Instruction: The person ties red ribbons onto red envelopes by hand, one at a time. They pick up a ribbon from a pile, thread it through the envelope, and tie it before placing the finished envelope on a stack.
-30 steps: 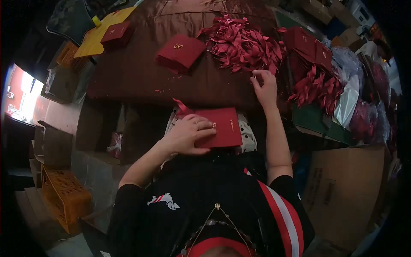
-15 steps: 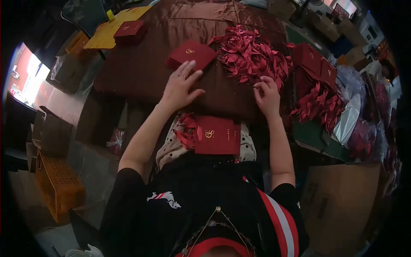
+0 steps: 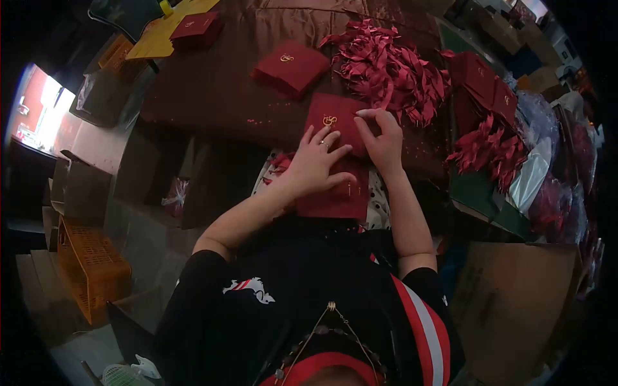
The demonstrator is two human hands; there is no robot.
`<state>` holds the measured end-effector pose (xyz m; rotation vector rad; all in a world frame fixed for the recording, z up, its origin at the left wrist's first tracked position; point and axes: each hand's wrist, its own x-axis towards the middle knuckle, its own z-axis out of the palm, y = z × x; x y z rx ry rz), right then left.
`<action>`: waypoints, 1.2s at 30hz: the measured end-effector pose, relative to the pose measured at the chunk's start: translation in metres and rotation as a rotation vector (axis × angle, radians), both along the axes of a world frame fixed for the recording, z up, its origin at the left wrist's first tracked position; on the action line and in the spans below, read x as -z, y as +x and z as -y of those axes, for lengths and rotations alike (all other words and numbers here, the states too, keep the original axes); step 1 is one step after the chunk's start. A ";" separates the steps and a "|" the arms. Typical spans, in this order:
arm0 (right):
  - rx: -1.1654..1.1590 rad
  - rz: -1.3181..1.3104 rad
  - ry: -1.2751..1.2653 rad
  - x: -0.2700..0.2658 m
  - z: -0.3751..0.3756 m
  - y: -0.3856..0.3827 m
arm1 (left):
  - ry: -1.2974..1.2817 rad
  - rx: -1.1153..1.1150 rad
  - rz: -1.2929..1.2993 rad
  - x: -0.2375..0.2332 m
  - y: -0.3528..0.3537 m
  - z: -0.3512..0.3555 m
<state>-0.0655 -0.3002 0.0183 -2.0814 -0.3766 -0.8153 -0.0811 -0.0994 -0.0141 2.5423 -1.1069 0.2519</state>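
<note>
A flat dark-red paper bag [image 3: 317, 110] with a gold monogram lies at the table's near edge. My left hand [image 3: 315, 161] rests on its lower part, fingers spread. At the bag's right side, my right hand [image 3: 384, 138] has thumb and forefinger pinched together; whatever is between them is too small to make out. Beneath my hands, another red bag [image 3: 331, 202] lies on my lap, partly covered, with red ribbons at its left. Beyond the bag sits a small stack of red bags [image 3: 290, 69]. A heap of red ribbons [image 3: 393, 71] lies just past my right hand.
More red bags [image 3: 196, 27] sit at the far left of the brown-covered table [image 3: 206, 90]. To the right, bags with ribbons [image 3: 492, 145] lie beside clear plastic wrapping [image 3: 537, 122]. A cardboard box [image 3: 515, 296] stands at lower right, an orange crate [image 3: 93, 270] at left.
Both hands have come together over a red bag now at the table's near edge. My left hand has moved down and right from the stack; my right hand has moved left from the ribbons.
</note>
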 end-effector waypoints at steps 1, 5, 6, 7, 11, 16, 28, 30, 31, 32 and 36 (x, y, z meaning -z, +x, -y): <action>0.006 -0.038 0.016 0.000 -0.001 0.000 | -0.012 0.025 -0.001 0.001 -0.005 0.000; -0.004 -0.147 0.039 0.014 -0.006 0.006 | -0.330 0.004 -0.057 -0.001 0.006 -0.009; -0.012 -0.140 0.019 0.021 -0.007 0.010 | -0.352 -0.162 -0.010 -0.005 0.009 -0.011; -0.032 -0.191 0.046 0.029 -0.009 0.013 | -0.373 -0.328 0.039 -0.008 0.014 -0.013; 0.006 -0.179 -0.043 0.037 -0.018 0.012 | -0.155 -0.570 -0.127 -0.011 0.030 -0.018; 0.006 -0.238 -0.016 0.034 -0.017 0.010 | -0.325 -0.552 -0.021 0.006 0.030 -0.011; 0.007 -0.080 -0.167 0.023 -0.032 0.013 | -0.861 -0.434 -0.438 0.011 0.019 -0.004; 0.000 -0.056 -0.192 0.018 -0.033 0.012 | -0.782 -0.399 -0.293 0.009 0.014 -0.004; 0.008 -0.049 -0.211 0.016 -0.033 0.011 | -0.782 -0.399 -0.293 0.010 0.013 -0.004; 0.016 -0.042 -0.229 0.013 -0.034 0.009 | -0.768 -0.399 -0.281 0.010 0.012 -0.004; 0.023 -0.035 -0.273 0.001 -0.037 0.002 | -0.774 -0.319 -0.158 0.007 0.009 -0.004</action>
